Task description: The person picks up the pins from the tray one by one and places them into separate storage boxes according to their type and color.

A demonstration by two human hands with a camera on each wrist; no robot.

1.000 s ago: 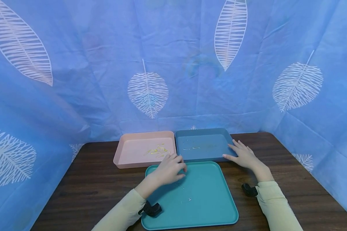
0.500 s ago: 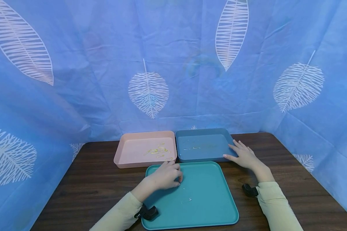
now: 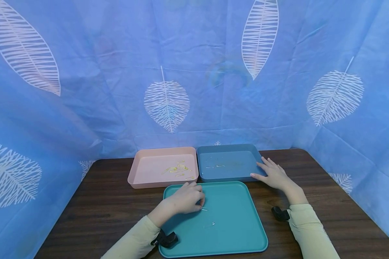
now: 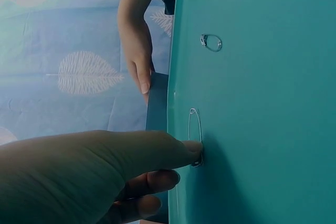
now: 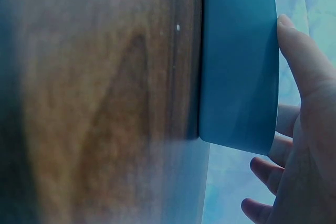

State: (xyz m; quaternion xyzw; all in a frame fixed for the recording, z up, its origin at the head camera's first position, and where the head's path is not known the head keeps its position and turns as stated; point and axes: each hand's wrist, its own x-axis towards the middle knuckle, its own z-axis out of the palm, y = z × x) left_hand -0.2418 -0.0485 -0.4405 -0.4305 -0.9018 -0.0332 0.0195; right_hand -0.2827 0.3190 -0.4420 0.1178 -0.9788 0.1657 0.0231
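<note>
My left hand [image 3: 186,198] is over the upper left part of the green tray [image 3: 233,233], thumb and fingertips pinching the clasp end of a silver safety pin [image 4: 194,121]. The pin's coiled end sticks out past the thumb, close over the tray. Another silver safety pin [image 4: 212,42] lies on the tray nearer the person. My right hand [image 3: 273,174] rests with spread fingers at the right rim of the blue tray [image 3: 240,154]; in the right wrist view its thumb [image 5: 294,45] touches that rim.
A pink tray [image 3: 149,169] at the back left holds several gold safety pins [image 3: 178,168]. A few silver pins [image 3: 219,166] lie in the blue tray beside it. All trays stand on a dark wooden table [image 3: 94,201], with a blue leaf-print cloth [image 3: 207,97] hanging behind.
My left hand has drawn back from near the pink tray to the green one, uncovering a gold pin. A silver pin now shows at its fingertips. My right hand has stayed put.
</note>
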